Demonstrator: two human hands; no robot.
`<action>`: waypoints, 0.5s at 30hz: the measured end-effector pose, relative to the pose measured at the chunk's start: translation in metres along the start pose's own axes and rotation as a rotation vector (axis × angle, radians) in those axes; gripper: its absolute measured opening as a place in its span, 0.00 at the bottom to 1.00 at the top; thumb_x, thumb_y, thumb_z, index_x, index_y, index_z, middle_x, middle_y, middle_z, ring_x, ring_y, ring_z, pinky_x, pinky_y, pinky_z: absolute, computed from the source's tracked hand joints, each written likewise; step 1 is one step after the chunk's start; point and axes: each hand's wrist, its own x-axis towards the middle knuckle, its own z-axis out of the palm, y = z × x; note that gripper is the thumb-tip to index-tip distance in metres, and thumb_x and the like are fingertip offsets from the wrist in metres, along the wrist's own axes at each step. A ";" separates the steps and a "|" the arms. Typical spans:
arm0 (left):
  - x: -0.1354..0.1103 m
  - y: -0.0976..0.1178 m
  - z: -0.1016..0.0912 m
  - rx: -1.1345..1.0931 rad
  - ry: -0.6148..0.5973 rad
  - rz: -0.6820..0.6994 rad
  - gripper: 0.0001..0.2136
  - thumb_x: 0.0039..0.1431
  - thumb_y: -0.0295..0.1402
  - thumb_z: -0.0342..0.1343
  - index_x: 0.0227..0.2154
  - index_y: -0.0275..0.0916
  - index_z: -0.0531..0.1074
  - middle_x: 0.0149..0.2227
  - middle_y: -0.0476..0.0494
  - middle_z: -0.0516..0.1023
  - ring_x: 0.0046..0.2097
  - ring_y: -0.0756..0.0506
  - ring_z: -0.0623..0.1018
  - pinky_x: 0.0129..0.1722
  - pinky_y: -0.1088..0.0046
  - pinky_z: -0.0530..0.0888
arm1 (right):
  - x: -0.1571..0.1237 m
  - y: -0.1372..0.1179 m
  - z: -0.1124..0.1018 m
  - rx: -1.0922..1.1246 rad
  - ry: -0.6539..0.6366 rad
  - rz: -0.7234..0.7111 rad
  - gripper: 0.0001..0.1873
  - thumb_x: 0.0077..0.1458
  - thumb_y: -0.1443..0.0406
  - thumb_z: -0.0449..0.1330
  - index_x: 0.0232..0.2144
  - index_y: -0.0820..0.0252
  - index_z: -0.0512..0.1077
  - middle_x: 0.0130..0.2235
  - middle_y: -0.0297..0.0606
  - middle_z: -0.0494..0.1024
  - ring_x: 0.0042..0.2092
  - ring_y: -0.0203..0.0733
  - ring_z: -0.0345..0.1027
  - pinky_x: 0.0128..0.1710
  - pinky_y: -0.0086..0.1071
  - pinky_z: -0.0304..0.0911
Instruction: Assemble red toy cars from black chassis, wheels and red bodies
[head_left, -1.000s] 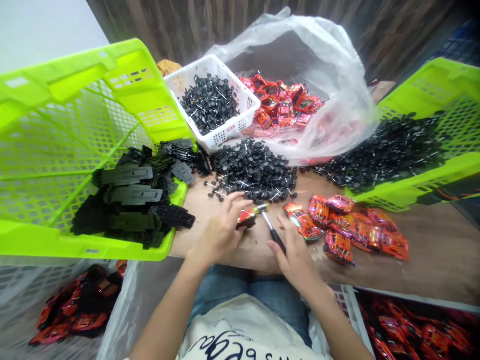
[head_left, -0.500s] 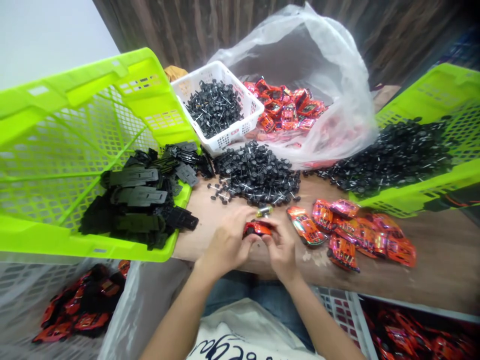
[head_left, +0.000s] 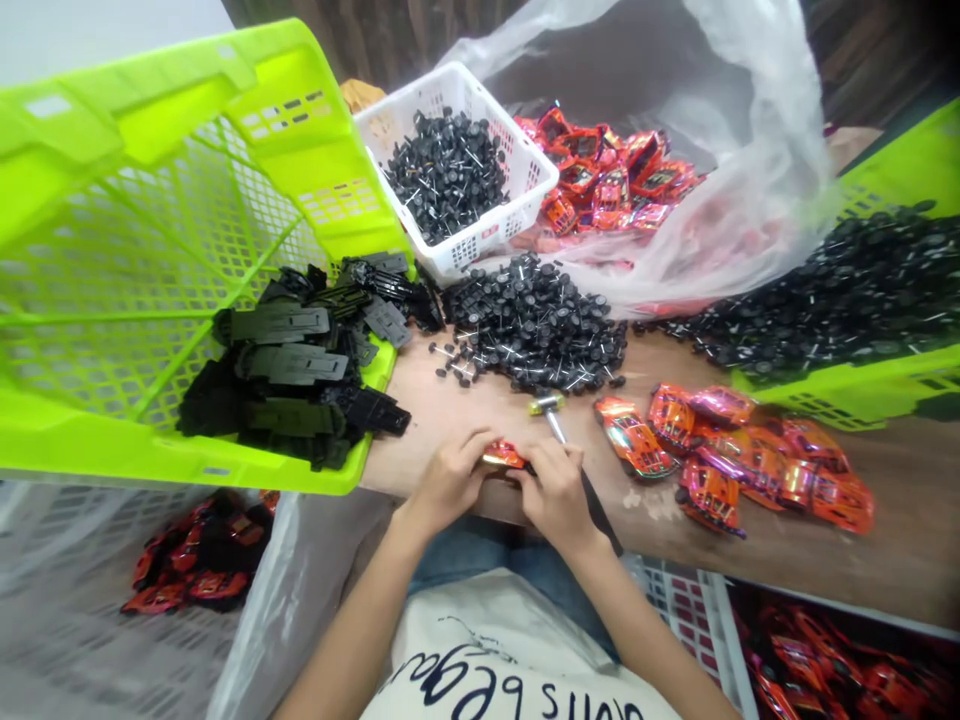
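Observation:
Both my hands meet at the near edge of the wooden table (head_left: 892, 560). My left hand (head_left: 448, 482) and my right hand (head_left: 556, 492) are closed around one small red toy car (head_left: 502, 457) held between them. A small hammer (head_left: 559, 430) with a brass head and dark handle lies on the table just beyond my right hand, its handle running under that hand. A pile of black wheel-and-axle sets (head_left: 534, 334) lies just past the hammer. Loose shiny red car bodies (head_left: 742, 455) sit to the right.
A tipped lime crate (head_left: 150, 250) on the left holds black chassis plates (head_left: 292, 375). A white basket (head_left: 517, 160) of wheels and a clear bag (head_left: 750, 150) of red cars stand behind. Another lime crate (head_left: 877, 385) with wheels is at right. Bins of finished cars (head_left: 195, 560) sit below.
My right hand has let the hammer lie on the table and joined the left on the red car. Both hands have drawn back toward the table's near edge.

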 end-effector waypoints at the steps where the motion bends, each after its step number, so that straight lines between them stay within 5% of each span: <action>1: -0.001 -0.002 -0.001 -0.014 0.013 -0.020 0.18 0.56 0.24 0.53 0.51 0.41 0.65 0.52 0.38 0.69 0.54 0.42 0.70 0.53 0.61 0.69 | 0.000 0.001 0.002 0.007 0.013 -0.002 0.04 0.57 0.70 0.55 0.37 0.60 0.68 0.34 0.38 0.76 0.38 0.42 0.67 0.42 0.37 0.51; 8: -0.007 -0.013 -0.006 -0.162 0.016 -0.289 0.10 0.49 0.28 0.62 0.37 0.38 0.73 0.35 0.45 0.76 0.39 0.44 0.75 0.40 0.67 0.72 | -0.004 -0.002 0.003 0.052 0.028 0.069 0.07 0.56 0.68 0.56 0.39 0.59 0.68 0.38 0.39 0.76 0.44 0.44 0.67 0.44 0.38 0.52; 15: 0.002 0.014 -0.007 -0.342 0.148 -0.153 0.09 0.49 0.27 0.61 0.35 0.39 0.73 0.35 0.46 0.74 0.40 0.46 0.74 0.41 0.69 0.71 | -0.011 -0.010 -0.014 0.107 0.039 0.161 0.15 0.55 0.71 0.53 0.46 0.57 0.64 0.48 0.43 0.73 0.53 0.48 0.64 0.51 0.44 0.52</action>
